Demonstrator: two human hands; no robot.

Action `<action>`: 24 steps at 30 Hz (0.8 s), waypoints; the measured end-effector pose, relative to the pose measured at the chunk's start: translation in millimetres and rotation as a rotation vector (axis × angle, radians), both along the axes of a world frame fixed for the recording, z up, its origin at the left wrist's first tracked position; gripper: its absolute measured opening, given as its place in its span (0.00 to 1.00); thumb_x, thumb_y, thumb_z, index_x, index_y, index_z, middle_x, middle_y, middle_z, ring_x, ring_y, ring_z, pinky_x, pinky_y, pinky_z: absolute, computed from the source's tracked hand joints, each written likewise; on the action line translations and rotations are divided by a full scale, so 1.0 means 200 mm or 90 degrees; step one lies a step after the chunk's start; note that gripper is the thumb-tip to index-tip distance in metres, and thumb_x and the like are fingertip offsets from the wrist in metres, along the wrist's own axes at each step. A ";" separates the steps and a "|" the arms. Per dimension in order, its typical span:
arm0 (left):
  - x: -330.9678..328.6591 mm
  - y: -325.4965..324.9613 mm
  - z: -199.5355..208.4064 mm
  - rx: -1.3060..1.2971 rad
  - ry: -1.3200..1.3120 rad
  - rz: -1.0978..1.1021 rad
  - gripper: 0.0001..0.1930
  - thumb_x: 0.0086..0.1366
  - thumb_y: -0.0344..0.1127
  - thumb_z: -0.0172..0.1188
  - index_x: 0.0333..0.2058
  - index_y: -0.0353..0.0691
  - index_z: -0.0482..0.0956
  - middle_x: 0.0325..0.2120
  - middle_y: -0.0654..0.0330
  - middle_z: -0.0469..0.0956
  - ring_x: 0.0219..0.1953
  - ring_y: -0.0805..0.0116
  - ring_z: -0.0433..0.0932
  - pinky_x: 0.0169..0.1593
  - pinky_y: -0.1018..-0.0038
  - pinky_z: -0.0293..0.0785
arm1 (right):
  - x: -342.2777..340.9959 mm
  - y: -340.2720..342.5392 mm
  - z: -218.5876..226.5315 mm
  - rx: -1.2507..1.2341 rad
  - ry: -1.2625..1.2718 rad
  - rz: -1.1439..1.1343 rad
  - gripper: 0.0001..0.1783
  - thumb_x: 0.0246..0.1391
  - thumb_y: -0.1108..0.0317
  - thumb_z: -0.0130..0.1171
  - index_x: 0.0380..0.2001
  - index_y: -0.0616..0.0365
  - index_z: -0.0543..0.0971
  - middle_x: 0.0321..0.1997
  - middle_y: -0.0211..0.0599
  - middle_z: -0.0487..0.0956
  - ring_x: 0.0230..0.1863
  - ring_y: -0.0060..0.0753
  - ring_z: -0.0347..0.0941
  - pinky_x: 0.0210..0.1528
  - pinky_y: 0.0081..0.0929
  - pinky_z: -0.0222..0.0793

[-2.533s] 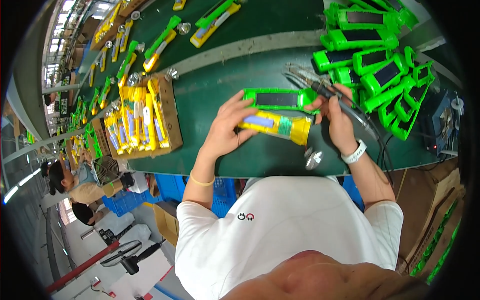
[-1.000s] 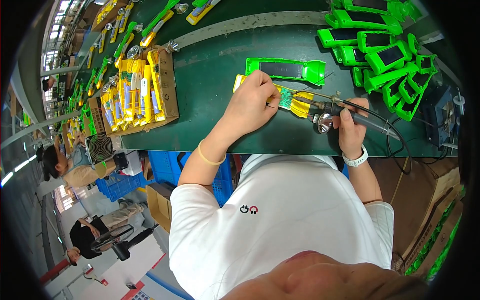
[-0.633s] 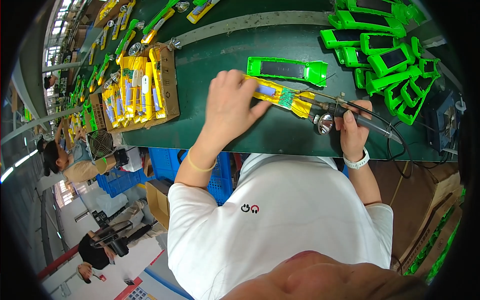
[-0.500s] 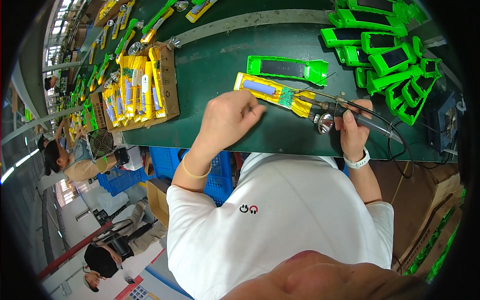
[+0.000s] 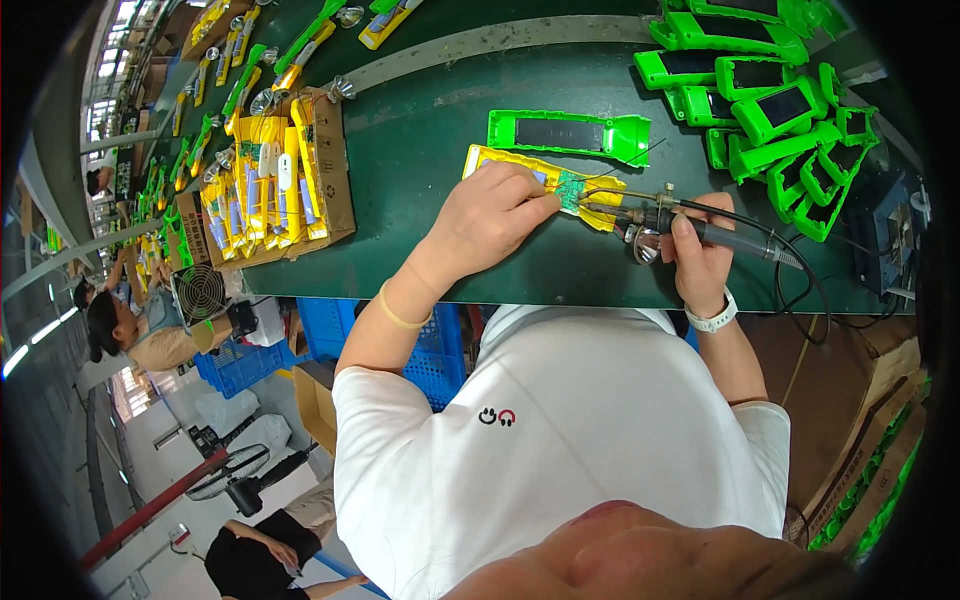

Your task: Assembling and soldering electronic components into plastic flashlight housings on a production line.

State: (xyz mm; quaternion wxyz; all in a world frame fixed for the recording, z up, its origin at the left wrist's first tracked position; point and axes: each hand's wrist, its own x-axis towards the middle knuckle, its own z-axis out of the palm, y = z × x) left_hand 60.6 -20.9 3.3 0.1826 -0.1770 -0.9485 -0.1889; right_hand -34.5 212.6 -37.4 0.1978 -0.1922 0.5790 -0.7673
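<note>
Factory assembly line: long green workbench [image 5: 430,150] with rows of green plastic casings [image 5: 770,95] upper right, cardboard tray of yellow parts [image 5: 270,180] upper left, seated workers [image 5: 140,330] at left.

Bare green bench [image 5: 440,190] lies open between the cardboard box [image 5: 330,170] and the yellow panel [image 5: 540,178]; the green shell [image 5: 565,132] blocks behind it, the heap of green casings [image 5: 770,110] and soldering cord [image 5: 800,275] crowd the right
</note>
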 end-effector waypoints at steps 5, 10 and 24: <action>0.00 0.01 0.02 -0.028 0.001 0.006 0.09 0.44 0.27 0.59 0.28 0.40 0.77 0.25 0.62 0.71 0.29 0.66 0.72 0.31 0.73 0.71 | 0.00 0.00 -0.03 0.014 0.008 0.019 0.12 0.53 0.68 0.53 0.34 0.56 0.61 0.26 0.30 0.66 0.17 0.16 0.60 0.18 0.14 0.58; 0.00 0.01 0.03 -0.074 -0.008 0.013 0.10 0.42 0.26 0.60 0.28 0.41 0.78 0.23 0.63 0.70 0.27 0.68 0.72 0.29 0.74 0.71 | 0.01 -0.01 0.00 0.002 0.011 0.056 0.12 0.53 0.74 0.53 0.35 0.60 0.60 0.25 0.31 0.70 0.23 0.15 0.67 0.24 0.14 0.64; -0.03 0.01 0.04 -0.050 -0.009 0.014 0.09 0.44 0.25 0.62 0.28 0.40 0.78 0.23 0.62 0.72 0.27 0.67 0.72 0.30 0.74 0.71 | -0.01 0.03 -0.01 -0.099 -0.035 -0.081 0.13 0.54 0.67 0.53 0.36 0.57 0.60 0.24 0.33 0.68 0.18 0.20 0.64 0.19 0.15 0.59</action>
